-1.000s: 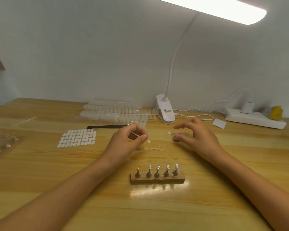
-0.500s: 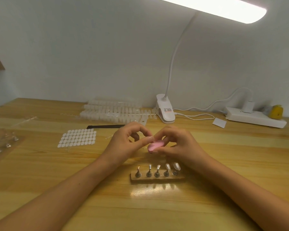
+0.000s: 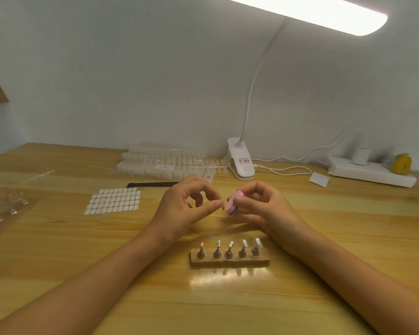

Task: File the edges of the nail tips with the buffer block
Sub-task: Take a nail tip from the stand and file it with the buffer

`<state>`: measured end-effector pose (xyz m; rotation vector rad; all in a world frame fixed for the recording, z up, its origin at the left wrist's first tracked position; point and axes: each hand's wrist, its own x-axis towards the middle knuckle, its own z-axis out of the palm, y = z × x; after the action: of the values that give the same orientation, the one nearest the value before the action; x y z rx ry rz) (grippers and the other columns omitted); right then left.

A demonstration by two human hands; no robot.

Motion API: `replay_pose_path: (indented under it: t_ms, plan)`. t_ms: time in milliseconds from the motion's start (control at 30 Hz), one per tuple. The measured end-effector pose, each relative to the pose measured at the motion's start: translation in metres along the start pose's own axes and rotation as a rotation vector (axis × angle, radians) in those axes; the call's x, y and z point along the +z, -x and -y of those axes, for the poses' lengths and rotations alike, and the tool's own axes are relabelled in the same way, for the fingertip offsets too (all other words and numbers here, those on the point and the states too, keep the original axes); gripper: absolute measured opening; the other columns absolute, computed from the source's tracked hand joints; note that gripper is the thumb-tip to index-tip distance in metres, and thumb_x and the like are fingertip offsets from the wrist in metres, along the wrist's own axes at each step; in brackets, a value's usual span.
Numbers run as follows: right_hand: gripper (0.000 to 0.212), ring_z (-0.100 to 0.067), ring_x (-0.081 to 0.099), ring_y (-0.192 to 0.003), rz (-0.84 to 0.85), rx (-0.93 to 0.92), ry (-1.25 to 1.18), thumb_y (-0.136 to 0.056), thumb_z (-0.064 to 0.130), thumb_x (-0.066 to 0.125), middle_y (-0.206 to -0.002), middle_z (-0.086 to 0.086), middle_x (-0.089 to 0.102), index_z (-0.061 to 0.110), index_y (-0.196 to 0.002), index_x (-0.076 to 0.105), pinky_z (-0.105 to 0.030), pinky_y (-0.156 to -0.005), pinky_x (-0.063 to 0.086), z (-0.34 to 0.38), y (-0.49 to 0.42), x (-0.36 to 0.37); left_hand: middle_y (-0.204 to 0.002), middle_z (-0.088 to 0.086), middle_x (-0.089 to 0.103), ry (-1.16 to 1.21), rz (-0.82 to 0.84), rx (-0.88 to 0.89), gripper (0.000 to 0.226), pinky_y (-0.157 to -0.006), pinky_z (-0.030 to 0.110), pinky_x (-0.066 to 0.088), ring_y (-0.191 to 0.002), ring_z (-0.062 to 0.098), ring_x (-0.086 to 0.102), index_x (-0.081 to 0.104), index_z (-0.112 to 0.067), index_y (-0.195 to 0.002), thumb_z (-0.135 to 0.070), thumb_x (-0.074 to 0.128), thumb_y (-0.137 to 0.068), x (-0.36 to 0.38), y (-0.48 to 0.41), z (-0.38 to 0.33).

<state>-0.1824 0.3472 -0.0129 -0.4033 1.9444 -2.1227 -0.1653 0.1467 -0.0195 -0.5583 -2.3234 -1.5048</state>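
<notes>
Behind the wooden table [image 3: 58,250] a plain white wall rises, and the person sits with both forearms laid over the near part of the top. At the middle the right hand [image 3: 261,209] pinches the pink buffer block [image 3: 231,204] between thumb and fingers; the block stands tilted, its long side facing the other hand. The left hand [image 3: 184,209] has thumb and forefinger pressed together just beside the block, almost touching it; it seems to hold a small clear nail tip, but the tip is too small to see surely.

Under the two hands a thin clear strip [image 3: 219,216] lies on the wood. Nearer to the person a wooden holder [image 3: 230,259] carries five upright stands, and a nail tip [image 3: 257,242] sits on the rightmost one. To the left of the hands lies a sheet of white adhesive tabs [image 3: 113,200], with a black file [image 3: 153,184] behind it and rows of nail tips [image 3: 165,162] further back. A white clip lamp [image 3: 241,160] stands near the wall, its cable running right to a power strip [image 3: 370,171]. At the left edge lies a clear bag [image 3: 5,209]. Bare wood stays open on the right of the hands and in front of the holder
</notes>
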Motion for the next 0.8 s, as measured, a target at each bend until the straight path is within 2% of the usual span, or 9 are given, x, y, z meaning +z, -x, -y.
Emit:
replay_pose_path:
  t_ms: [100,200,333,433,567,667,800]
  plan:
    - [0.035,-0.033,0.074,-0.092,0.058,-0.012,0.1,-0.075,0.015,0.079,-0.101,-0.016,0.073,0.002,-0.101,0.059,-0.038,-0.077,0.062,-0.0011,0.0018,0.0011,-0.092,-0.016,0.06,-0.01,0.016,0.038,0.013,-0.067,0.007,0.043,-0.083,0.0,0.055,0.065,-0.031,-0.078,-0.022,0.072,-0.083,0.0016,-0.0011,-0.0018]
    - [0.034,-0.03,0.074,-0.091,-0.043,-0.037,-0.012,-0.077,0.014,0.076,-0.099,-0.017,0.074,0.002,-0.103,0.059,-0.034,-0.078,0.062,-0.0015,0.0007,-0.0012,-0.091,-0.015,0.06,-0.016,0.048,0.066,0.016,-0.066,0.006,0.041,-0.082,-0.003,0.054,0.064,-0.033,-0.079,-0.02,0.072,-0.084,0.0025,-0.0013,-0.0037]
    - [0.034,-0.03,0.074,-0.091,0.047,-0.025,0.133,-0.074,0.015,0.08,-0.101,-0.016,0.073,0.002,-0.099,0.059,-0.034,-0.076,0.062,-0.0013,0.0022,0.0013,-0.088,-0.013,0.06,-0.021,0.035,0.074,0.017,-0.068,0.006,0.042,-0.084,-0.002,0.055,0.063,-0.031,-0.079,-0.017,0.07,-0.085,0.0028,-0.0007,-0.0034]
    - [0.034,-0.032,0.074,-0.092,-0.043,-0.041,0.026,-0.074,0.017,0.079,-0.102,-0.022,0.072,0.003,-0.098,0.059,-0.04,-0.082,0.061,-0.002,0.0008,0.0002,-0.088,-0.011,0.06,-0.024,0.053,0.065,0.017,-0.067,0.005,0.041,-0.083,-0.002,0.055,0.064,-0.032,-0.079,-0.018,0.07,-0.085,0.003,-0.0012,-0.0034]
    - [0.034,-0.032,0.074,-0.092,0.045,-0.012,0.143,-0.075,0.016,0.079,-0.103,-0.019,0.072,0.002,-0.098,0.058,-0.039,-0.08,0.062,-0.0011,0.0012,0.0022,-0.089,-0.009,0.06,-0.018,0.052,0.043,0.014,-0.07,0.007,0.042,-0.084,-0.002,0.055,0.064,-0.029,-0.08,-0.017,0.07,-0.086,0.0027,-0.0018,-0.0013]
    - [0.035,-0.031,0.074,-0.092,-0.072,-0.036,0.009,-0.076,0.015,0.076,-0.103,-0.022,0.071,0.001,-0.101,0.058,-0.038,-0.083,0.061,-0.0016,0.0003,-0.0001,-0.09,-0.008,0.061,-0.005,0.061,0.029,0.014,-0.071,0.008,0.043,-0.083,0.001,0.056,0.065,-0.03,-0.08,-0.018,0.069,-0.086,0.0032,-0.0023,-0.0001]
    - [0.03,-0.033,0.074,-0.092,0.04,-0.02,0.155,-0.079,0.01,0.078,-0.105,-0.019,0.071,0.001,-0.098,0.057,-0.039,-0.079,0.062,-0.0026,0.0018,0.0019,-0.09,-0.008,0.062,0.01,0.073,0.016,0.011,-0.071,0.01,0.045,-0.083,0.002,0.056,0.066,-0.027,-0.082,-0.018,0.068,-0.087,0.0032,-0.0021,0.0012]
